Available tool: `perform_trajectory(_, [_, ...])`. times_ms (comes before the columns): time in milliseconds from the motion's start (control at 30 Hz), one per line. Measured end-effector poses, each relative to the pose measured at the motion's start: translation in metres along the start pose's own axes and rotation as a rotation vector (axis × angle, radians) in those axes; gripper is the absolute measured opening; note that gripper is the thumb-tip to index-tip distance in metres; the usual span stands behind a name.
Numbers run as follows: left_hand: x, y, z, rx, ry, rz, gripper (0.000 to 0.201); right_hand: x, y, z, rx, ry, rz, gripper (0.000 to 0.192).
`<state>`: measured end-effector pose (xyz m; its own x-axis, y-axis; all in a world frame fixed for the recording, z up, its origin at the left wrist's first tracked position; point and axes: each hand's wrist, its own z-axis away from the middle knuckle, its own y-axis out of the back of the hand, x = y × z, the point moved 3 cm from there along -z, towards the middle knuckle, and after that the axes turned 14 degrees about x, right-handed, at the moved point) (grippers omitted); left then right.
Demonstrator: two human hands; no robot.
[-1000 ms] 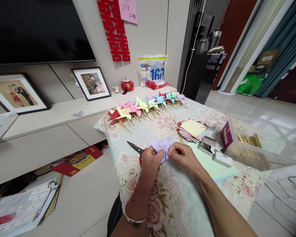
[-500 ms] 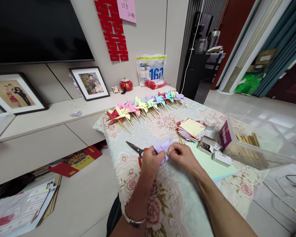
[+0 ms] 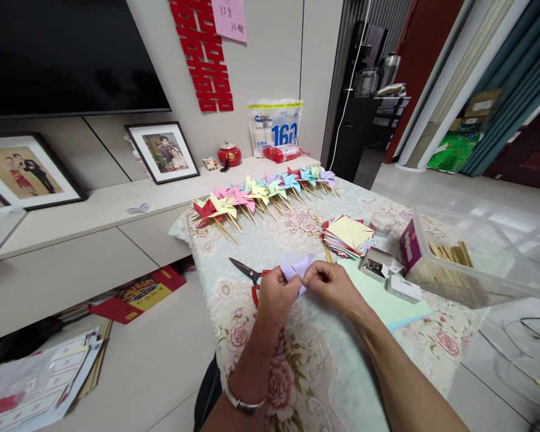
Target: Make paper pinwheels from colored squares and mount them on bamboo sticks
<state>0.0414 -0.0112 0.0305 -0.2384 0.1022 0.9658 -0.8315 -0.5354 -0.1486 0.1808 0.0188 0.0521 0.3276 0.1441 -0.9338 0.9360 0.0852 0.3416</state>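
Observation:
A folded purple paper pinwheel [image 3: 302, 264] is held above the table between both hands. My left hand [image 3: 276, 293] is closed on its left side, thumb pressed toward the middle. With fingers pinched, my right hand [image 3: 329, 284] grips the right part near the centre; whether a small pin is between those fingertips is hidden. Scissors with red handles [image 3: 251, 273] lie just behind and left of my left hand, their handles partly covered by it. Finished paper pinwheels on sticks [image 3: 256, 193] lie in a row along the far table edge.
A stack of coloured paper squares [image 3: 348, 234], a small box of metal pins [image 3: 375, 265], a closed white box [image 3: 404, 289] and green paper sheets [image 3: 364, 291] lie to the right. A clear plastic bin [image 3: 477, 282] holds sticks. A floral tablecloth [image 3: 306, 360] covers the table.
Both hands stay in nearly the same place on the purple paper. The view has shifted very slightly; nothing else visibly differs.

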Motion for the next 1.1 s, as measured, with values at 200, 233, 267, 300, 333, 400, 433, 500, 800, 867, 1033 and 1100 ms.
perform_trajectory(200, [0.0072, 0.0029, 0.0040, 0.034, 0.015, 0.029, 0.012, 0.0038, -0.0010, -0.0003, -0.049, -0.038, -0.073, 0.021])
perform_trajectory(233, [0.0073, 0.0030, 0.0042, 0.031, 0.019, 0.033, 0.012, 0.0046, -0.0011, -0.0003, -0.052, -0.039, -0.065, 0.021])
perform_trajectory(267, [0.0073, 0.0029, 0.0042, 0.027, 0.022, 0.036, 0.013, 0.0055, -0.0013, -0.0003, -0.054, -0.040, -0.057, 0.021])
perform_trajectory(300, [0.0071, 0.0026, 0.0042, 0.021, 0.023, 0.040, 0.015, 0.0063, -0.0014, -0.0004, -0.054, -0.041, -0.051, 0.020])
perform_trajectory(333, [0.0070, 0.0023, 0.0042, 0.014, 0.022, 0.045, 0.017, 0.0070, -0.0015, -0.0005, -0.053, -0.044, -0.050, 0.020])
perform_trajectory(400, [0.0068, 0.0015, 0.0044, -0.004, 0.023, 0.059, 0.021, 0.0074, -0.0016, -0.0006, -0.047, -0.049, -0.049, 0.020])
perform_trajectory(433, [0.0068, 0.0011, 0.0046, -0.013, 0.025, 0.069, 0.023, 0.0072, -0.0016, -0.0006, -0.044, -0.052, -0.047, 0.020])
perform_trajectory(500, [0.0069, 0.0006, 0.0051, -0.026, 0.030, 0.087, 0.025, 0.0064, -0.0014, -0.0005, -0.042, -0.058, -0.036, 0.019])
perform_trajectory(800, [0.0078, -0.0001, 0.0067, -0.025, 0.040, 0.120, 0.023, 0.0057, -0.0010, -0.0005, -0.014, -0.038, -0.017, 0.017])
perform_trajectory(867, [0.0073, -0.0001, 0.0068, -0.029, 0.042, 0.123, 0.023, 0.0060, -0.0011, -0.0003, -0.012, -0.036, -0.002, 0.017])
perform_trajectory(1033, [0.0021, -0.0003, 0.0034, -0.042, 0.045, 0.126, 0.023, 0.0052, -0.0007, -0.0002, -0.006, -0.025, 0.019, 0.016])
perform_trajectory(1100, [-0.0019, -0.0004, 0.0006, -0.036, 0.047, 0.117, 0.024, 0.0046, -0.0006, -0.0002, -0.006, -0.022, 0.019, 0.017])
